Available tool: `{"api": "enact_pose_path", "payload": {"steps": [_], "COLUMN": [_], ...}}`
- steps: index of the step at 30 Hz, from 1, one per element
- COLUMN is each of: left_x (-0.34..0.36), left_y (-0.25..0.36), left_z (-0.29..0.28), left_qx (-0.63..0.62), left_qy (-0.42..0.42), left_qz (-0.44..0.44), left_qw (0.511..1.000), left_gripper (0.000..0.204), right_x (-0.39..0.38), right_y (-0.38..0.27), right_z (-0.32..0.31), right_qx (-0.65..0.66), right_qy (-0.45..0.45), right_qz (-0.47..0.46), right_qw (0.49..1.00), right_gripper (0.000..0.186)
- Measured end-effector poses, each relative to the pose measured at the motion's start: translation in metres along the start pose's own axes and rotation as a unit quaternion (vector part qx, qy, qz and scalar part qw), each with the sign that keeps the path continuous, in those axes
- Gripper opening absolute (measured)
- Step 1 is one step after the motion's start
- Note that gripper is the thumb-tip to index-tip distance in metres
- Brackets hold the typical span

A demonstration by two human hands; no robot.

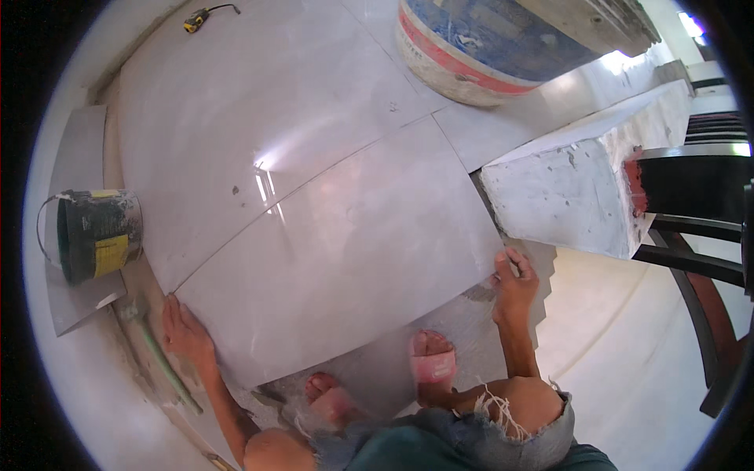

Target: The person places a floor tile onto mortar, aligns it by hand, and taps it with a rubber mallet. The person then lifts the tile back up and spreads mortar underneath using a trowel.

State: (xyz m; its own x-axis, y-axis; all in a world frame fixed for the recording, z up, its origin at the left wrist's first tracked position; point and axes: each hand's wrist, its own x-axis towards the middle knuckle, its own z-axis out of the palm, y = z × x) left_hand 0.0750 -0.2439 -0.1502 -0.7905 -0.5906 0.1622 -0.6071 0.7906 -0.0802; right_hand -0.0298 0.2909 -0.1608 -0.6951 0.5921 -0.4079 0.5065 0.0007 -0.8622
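A large pale glossy tile (353, 259) lies in front of me, beside other laid tiles (267, 86). My left hand (187, 334) grips its left edge near the far corner, fingers bent along the edge. My right hand (514, 286) holds the tile's right edge near the near corner, its fingers curled and partly hidden. My feet in pink sandals (430, 361) are just below the tile's near edge, on rough grey floor.
A small bucket (110, 235) and green-handled tool (165, 361) sit left. A yellow tape measure (195, 21) is at the back, a large pail (463, 63) back right. Right are a white block (558, 196), dark railing (691, 188) and steps (542, 298).
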Motion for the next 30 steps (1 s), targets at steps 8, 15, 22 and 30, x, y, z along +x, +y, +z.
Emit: {"api": "enact_pose_path", "payload": {"steps": [8, 15, 22, 30], "left_x": [-0.001, -0.006, -0.006, -0.009], "left_y": [0.010, 0.020, 0.017, 0.028], "left_z": [0.003, -0.010, -0.004, -0.009], "left_qx": [0.024, 0.029, 0.047, 0.029], "left_qy": [-0.004, -0.026, -0.007, 0.005], "left_qz": [0.032, -0.002, -0.003, 0.019], "left_qw": [0.999, 0.999, 0.999, 0.999], "left_gripper": [0.047, 0.047, 0.048, 0.047], "right_x": [0.015, -0.001, 0.006, 0.015], "right_y": [0.013, -0.007, 0.002, 0.019], "right_z": [-0.013, 0.003, 0.002, -0.007], "right_qx": [-0.025, 0.070, -0.007, -0.035], "right_qy": [-0.014, -0.005, 0.006, 0.002], "right_qz": [-0.018, 0.048, 0.009, -0.087], "right_qw": [0.999, 0.996, 1.000, 0.996], "right_gripper": [0.032, 0.033, 0.028, 0.026]}}
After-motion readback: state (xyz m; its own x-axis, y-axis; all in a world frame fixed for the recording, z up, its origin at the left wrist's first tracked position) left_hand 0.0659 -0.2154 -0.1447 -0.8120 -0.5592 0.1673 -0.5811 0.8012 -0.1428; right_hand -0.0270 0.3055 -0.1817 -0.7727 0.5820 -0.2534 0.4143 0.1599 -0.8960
